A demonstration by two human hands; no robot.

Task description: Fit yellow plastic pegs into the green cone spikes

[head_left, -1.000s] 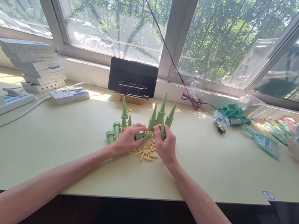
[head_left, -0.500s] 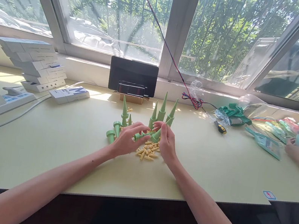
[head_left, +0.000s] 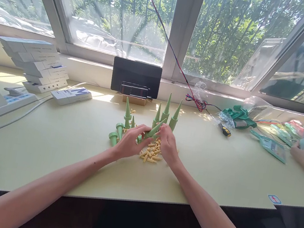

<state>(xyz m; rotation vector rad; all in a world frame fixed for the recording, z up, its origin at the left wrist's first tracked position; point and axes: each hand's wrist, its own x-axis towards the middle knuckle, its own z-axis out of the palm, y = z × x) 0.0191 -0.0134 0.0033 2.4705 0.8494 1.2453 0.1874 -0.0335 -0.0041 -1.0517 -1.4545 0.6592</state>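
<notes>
My left hand [head_left: 132, 142] is closed round a green plastic spike [head_left: 154, 129], which slants up to the right from its fingers. Below it, partly hidden by the same hand, a ridged green piece [head_left: 139, 139] shows. My right hand [head_left: 168, 144] is beside the spike, fingers pinched together; what is between them is hidden. Under the hands lies a pile of small tan pegs [head_left: 149, 154]. Upright green spikes [head_left: 166, 110] stand just behind my right hand. More stand or lie left of my left hand, among them a capped green spike [head_left: 113, 138].
A black tablet [head_left: 136, 76] and a phone lean on a small cardboard stand [head_left: 134, 100] at the back. White boxes [head_left: 40, 66] and a power strip [head_left: 10, 107] are on the left. A screwdriver [head_left: 224, 130], green packets [head_left: 269, 146] and another person's hands [head_left: 302, 155] are on the right.
The spike that was by my right hand now slants out of my left hand. My right hand's fingers have turned inward and closed.
</notes>
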